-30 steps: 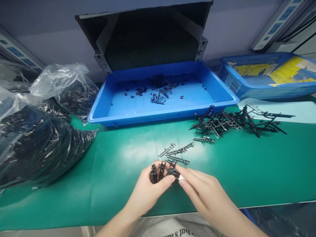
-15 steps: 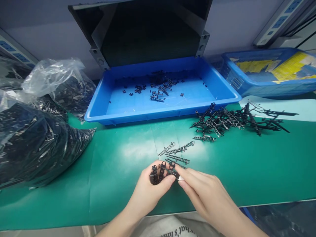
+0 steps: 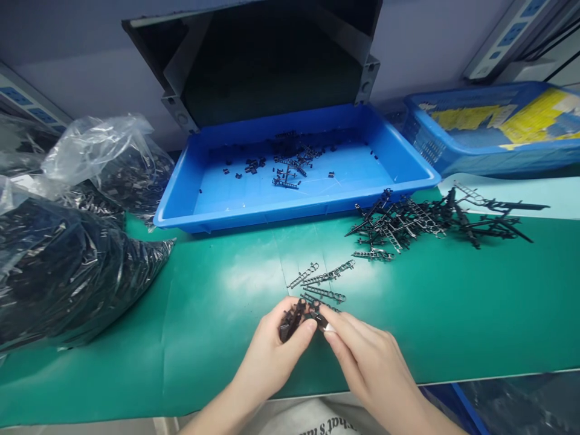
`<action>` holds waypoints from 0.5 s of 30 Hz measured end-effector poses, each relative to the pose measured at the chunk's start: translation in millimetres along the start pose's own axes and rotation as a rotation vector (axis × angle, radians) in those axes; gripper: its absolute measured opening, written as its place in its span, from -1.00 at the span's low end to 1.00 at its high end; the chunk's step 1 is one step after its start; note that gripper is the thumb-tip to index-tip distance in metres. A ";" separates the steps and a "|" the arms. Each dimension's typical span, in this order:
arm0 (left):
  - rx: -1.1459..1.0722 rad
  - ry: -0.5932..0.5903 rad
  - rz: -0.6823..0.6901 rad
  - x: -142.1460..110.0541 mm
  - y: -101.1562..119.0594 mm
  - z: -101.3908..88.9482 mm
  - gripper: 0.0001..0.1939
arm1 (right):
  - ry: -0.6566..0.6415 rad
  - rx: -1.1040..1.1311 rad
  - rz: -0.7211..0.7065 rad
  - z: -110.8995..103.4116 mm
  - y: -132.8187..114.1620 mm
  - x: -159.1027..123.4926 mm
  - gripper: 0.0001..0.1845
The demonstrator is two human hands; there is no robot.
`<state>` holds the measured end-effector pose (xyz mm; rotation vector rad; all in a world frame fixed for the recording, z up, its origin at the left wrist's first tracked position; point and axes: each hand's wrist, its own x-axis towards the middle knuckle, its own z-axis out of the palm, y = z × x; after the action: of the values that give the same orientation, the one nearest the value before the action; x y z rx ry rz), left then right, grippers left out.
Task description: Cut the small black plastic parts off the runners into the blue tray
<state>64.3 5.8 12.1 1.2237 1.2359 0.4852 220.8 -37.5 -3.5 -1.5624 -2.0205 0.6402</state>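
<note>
My left hand (image 3: pixel 276 347) is closed around several black plastic ladder-shaped strips (image 3: pixel 291 320), their looped ends sticking up between thumb and fingers. My right hand (image 3: pixel 365 344) pinches a small dark piece with a white end (image 3: pixel 324 325), its kind unclear, against my left thumb and fingertips. The two hands meet at their fingertips, partly hiding what lies between them. Just beyond them, several more black ladder-shaped strips (image 3: pixel 324 293) lie on the green mat (image 3: pixel 217 314), one running partly under my right fingers.
A blue tray (image 3: pixel 254 214) with scattered small black parts stands behind the mat. A tangled heap of black plastic frames (image 3: pixel 403 220) lies to the right. Bags of black parts (image 3: pixel 77 260) fill the left. A blue basket (image 3: pixel 489 160) sits at the back right.
The strips in my left hand have tilted and bunched closer toward my right fingertips. Both hands remain together at nearly the same place; the view has shifted slightly.
</note>
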 end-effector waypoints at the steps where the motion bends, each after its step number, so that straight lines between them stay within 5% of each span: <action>1: 0.060 -0.024 -0.004 1.6 2.3 -3.1 -0.89 | 0.003 0.023 0.018 0.3 2.0 -0.4 -0.62; 9: 0.710 0.128 0.140 46.2 17.7 -21.4 -0.81 | 0.052 0.104 0.163 -6.7 12.3 0.1 -0.64; 15: 0.837 0.092 0.197 74.3 15.4 -20.3 -0.86 | 0.057 0.153 0.209 -10.6 15.7 1.5 -0.63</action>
<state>75.7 81.8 -4.1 2.0575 1.4592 0.1497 238.9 -31.8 -5.3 -1.6915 -1.7379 0.8003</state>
